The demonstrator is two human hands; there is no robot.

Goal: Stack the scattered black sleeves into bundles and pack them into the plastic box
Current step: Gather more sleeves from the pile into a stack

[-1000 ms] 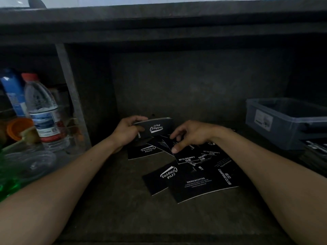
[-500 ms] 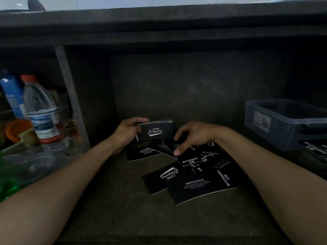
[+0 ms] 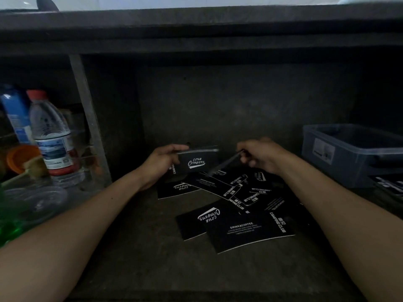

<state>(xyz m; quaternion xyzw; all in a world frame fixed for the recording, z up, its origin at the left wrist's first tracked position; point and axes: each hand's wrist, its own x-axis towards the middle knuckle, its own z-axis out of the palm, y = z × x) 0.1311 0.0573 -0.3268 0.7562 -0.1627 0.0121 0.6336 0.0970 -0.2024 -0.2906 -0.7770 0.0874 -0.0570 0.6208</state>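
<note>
My left hand (image 3: 160,161) grips a small bundle of black sleeves (image 3: 199,162) upright above the dark shelf, its white "Club Camping" print facing me. To its right, my right hand (image 3: 260,156) pinches one black sleeve (image 3: 224,164), seen edge-on and slanting down towards the bundle. Several more black sleeves (image 3: 246,227) lie scattered and overlapping on the shelf below and in front of both hands. The grey plastic box (image 3: 340,158) stands at the right, apart from both hands; its inside is too dark to make out.
A metal upright (image 3: 87,118) separates the shelf from a left compartment holding a water bottle (image 3: 51,136), a blue bottle (image 3: 15,114), an orange cup (image 3: 19,158) and clear lids. More black sleeves (image 3: 390,184) lie in front of the box. A dark wall closes the back.
My right hand has lifted off the scattered pile with one sleeve pinched in it. My left hand has raised its bundle a little and tipped it upright.
</note>
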